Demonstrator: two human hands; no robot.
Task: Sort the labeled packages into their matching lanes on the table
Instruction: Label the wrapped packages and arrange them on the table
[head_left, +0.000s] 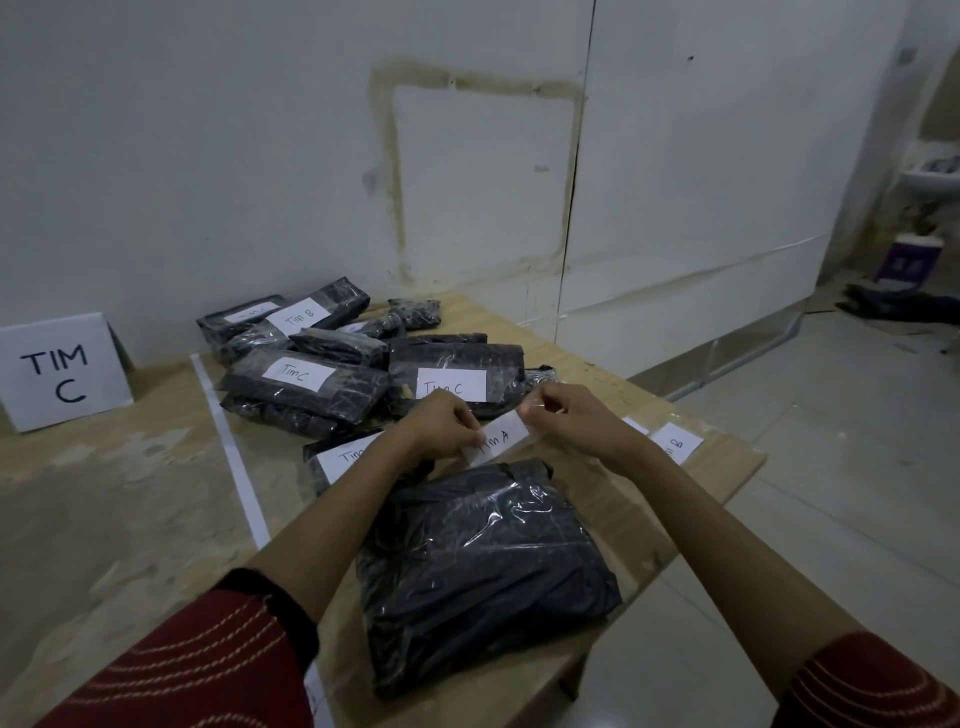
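Near the table (727, 467) edge, left hand (441, 423) and right hand (566, 415) pinch a label (496, 441) over the package (483, 571).

The wooden table (130, 493) has a white tape line (228, 447) running across it. Left of the line stands a white sign (65, 371) (it says TIM C). Right of the line lies a heap of black packages (337, 364) with white labels. A big black package (483, 571) lies near the front edge. A paper slip (678, 441) lies by the right edge.
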